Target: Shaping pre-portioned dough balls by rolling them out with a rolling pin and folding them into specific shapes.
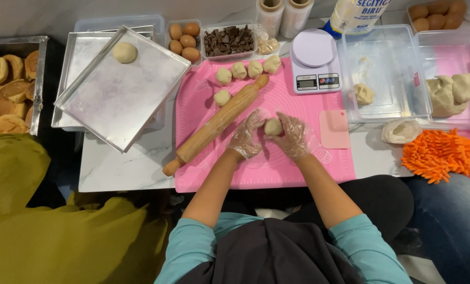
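While five shaped pale dough balls and one on the tilted metal baking tray lay finished, the gloved left hand and right hand cupped another round dough ball, fingers curled around it, above the pink silicone mat, bulk dough remaining unportioned.

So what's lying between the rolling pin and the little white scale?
In the head view, four dough balls sit in a row on the pink mat, between the rolling pin and the scale.

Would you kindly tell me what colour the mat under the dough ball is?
The mat is pink, seen best in the head view, beneath both gloved hands.
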